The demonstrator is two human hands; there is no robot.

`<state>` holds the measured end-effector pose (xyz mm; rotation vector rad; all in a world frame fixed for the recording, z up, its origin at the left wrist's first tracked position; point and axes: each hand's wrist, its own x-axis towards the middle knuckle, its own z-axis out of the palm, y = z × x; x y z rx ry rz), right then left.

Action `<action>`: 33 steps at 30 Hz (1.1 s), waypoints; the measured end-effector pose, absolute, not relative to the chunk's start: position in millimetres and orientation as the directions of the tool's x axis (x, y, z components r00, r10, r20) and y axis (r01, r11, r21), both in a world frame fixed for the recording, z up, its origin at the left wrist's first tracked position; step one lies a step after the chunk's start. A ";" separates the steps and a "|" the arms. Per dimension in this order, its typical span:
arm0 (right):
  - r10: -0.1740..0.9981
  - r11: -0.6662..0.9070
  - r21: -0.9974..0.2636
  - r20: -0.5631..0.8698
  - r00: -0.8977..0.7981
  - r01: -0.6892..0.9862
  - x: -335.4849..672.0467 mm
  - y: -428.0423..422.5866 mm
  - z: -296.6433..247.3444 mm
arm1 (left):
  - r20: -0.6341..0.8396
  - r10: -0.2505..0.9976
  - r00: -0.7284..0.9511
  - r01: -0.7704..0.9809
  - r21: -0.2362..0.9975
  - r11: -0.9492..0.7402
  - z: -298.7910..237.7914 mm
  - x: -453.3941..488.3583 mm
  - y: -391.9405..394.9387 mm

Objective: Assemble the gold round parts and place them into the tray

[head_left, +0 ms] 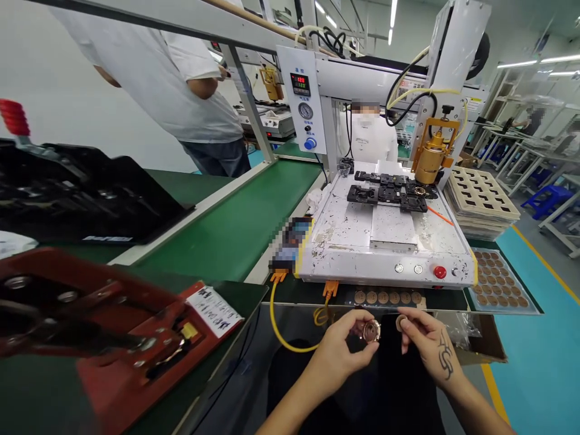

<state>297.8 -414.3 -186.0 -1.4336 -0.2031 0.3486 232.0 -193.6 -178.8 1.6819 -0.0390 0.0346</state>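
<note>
My left hand (342, 347) pinches a small round metal ring part (372, 330) between thumb and fingers, held over my lap in front of the white machine (385, 241). My right hand (423, 341), with a tattoo on its back, pinches a small tan disc (400, 322) just to the right of the ring. The two parts are a few centimetres apart. A row of similar tan discs (385, 297) lies on the ledge just beyond my hands.
A clear tray of brown discs (496, 281) sits at the right. Black fixtures (389, 193) lie under a gold dispensing head (432, 154). A stack of cut-out trays (480, 199) stands further right. A red clamp press (113, 326) and green conveyor (240, 217) lie left. Two people stand behind.
</note>
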 end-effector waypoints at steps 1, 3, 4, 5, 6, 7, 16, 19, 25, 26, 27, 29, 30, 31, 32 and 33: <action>0.359 0.127 -0.982 -0.087 0.929 -0.141 297.1 -411.5 -182.0 | -0.033 -0.002 0.999 0.033 0.998 0.058 -176.2 227.5 -196.4; 0.375 0.176 -0.964 -0.123 0.919 -0.201 296.4 -405.9 -177.9 | -0.165 0.000 0.986 0.155 0.928 0.339 -172.0 219.8 -200.8; 0.389 0.193 -0.953 -0.144 0.910 -0.234 296.5 -403.5 -177.2 | -0.213 0.010 0.977 0.189 0.886 0.424 -170.3 216.7 -202.5; 0.409 0.202 -0.942 -0.167 0.897 -0.267 296.7 -401.3 -176.8 | -0.251 0.026 0.968 0.208 0.854 0.476 -168.5 214.1 -203.8; 0.431 0.203 -0.933 -0.187 0.883 -0.297 297.1 -399.5 -176.4 | -0.281 0.044 0.959 0.220 0.833 0.507 -166.6 211.9 -204.8; 0.450 0.200 -0.926 -0.204 0.869 -0.321 297.4 -398.1 -175.8 | -0.305 0.056 0.951 0.231 0.817 0.529 -164.5 210.0 -205.5; 0.564 0.161 -0.896 -0.261 0.784 -0.414 293.2 -403.3 -163.9 | -0.356 0.065 0.932 0.235 0.733 0.638 -147.0 195.4 -210.6; 0.596 0.145 -0.888 -0.275 0.755 -0.437 291.1 -408.3 -161.3 | -0.316 0.058 0.947 0.213 0.753 0.622 -145.8 191.6 -213.1; 0.617 0.049 -0.942 -0.234 0.751 -0.333 287.7 -414.2 -161.2 | -0.288 0.071 0.955 0.190 0.776 0.601 -142.8 186.7 -216.3; 0.622 0.030 -0.945 -0.237 0.746 -0.325 287.1 -414.3 -160.5 | -0.290 0.070 0.955 0.192 0.777 0.600 -142.5 186.2 -216.4; 0.631 0.010 -0.948 -0.241 0.738 -0.318 286.6 -414.0 -159.3 | -0.292 0.070 0.954 0.193 0.775 0.601 -142.4 185.6 -216.4; 0.649 -0.035 -0.955 -0.247 0.720 -0.295 285.6 -412.3 -155.3 | -0.295 0.074 0.953 0.191 0.772 0.607 -143.0 184.5 -216.3; 0.653 -0.058 -0.959 -0.246 0.716 -0.277 285.2 -410.9 -152.7 | -0.295 0.076 0.953 0.190 0.770 0.610 -143.6 184.0 -216.2; 0.653 -0.079 -0.965 -0.241 0.718 -0.252 284.8 -409.0 -149.7 | -0.295 0.078 0.952 0.187 0.768 0.612 -144.2 183.4 -216.2; 0.649 -0.094 -0.972 -0.225 0.727 -0.217 284.3 -406.7 -146.4 | -0.293 0.081 0.953 0.184 0.767 0.614 -144.7 182.9 -216.3; 0.640 -0.101 -0.981 -0.193 0.744 -0.167 283.8 -404.2 -143.1 | -0.290 0.084 0.953 0.180 0.768 0.614 -145.0 182.5 -216.4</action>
